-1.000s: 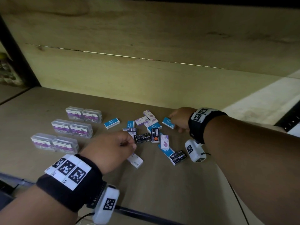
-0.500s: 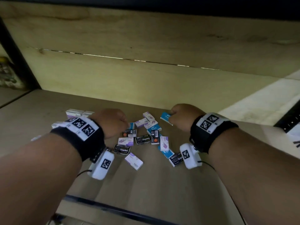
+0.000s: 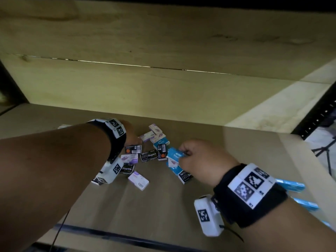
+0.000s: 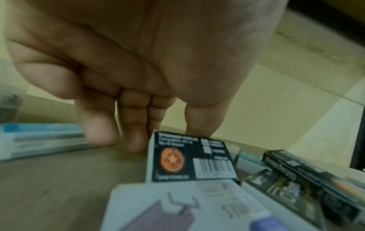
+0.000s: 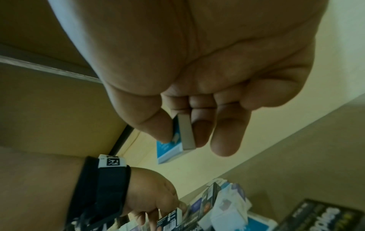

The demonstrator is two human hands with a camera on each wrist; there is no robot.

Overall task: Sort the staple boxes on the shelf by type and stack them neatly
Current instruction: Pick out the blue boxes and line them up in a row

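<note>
Small staple boxes lie jumbled mid-shelf: black (image 3: 148,156), purple-and-white (image 3: 138,180) and blue ones. My left hand (image 3: 132,138) reaches down over a black box with an orange seal (image 3: 133,149). In the left wrist view its fingers (image 4: 136,140) and thumb stand either side of the far end of that black box (image 4: 189,157). My right hand (image 3: 196,157) holds a blue staple box (image 3: 175,154) above the pile. The right wrist view shows the thumb and fingers pinching this blue box (image 5: 169,150) by its long faces.
The left forearm hides the clear cases at the left, leaving one corner (image 3: 62,126) showing. More blue boxes (image 3: 291,185) lie at the right behind my right wrist. A wooden back wall (image 3: 163,91) closes the shelf. A black bar (image 3: 109,233) runs along the front edge.
The right hand has drawn the blue box nearer and to the right, above the pile. The left hand has moved from the left side to the orange-seal black box.
</note>
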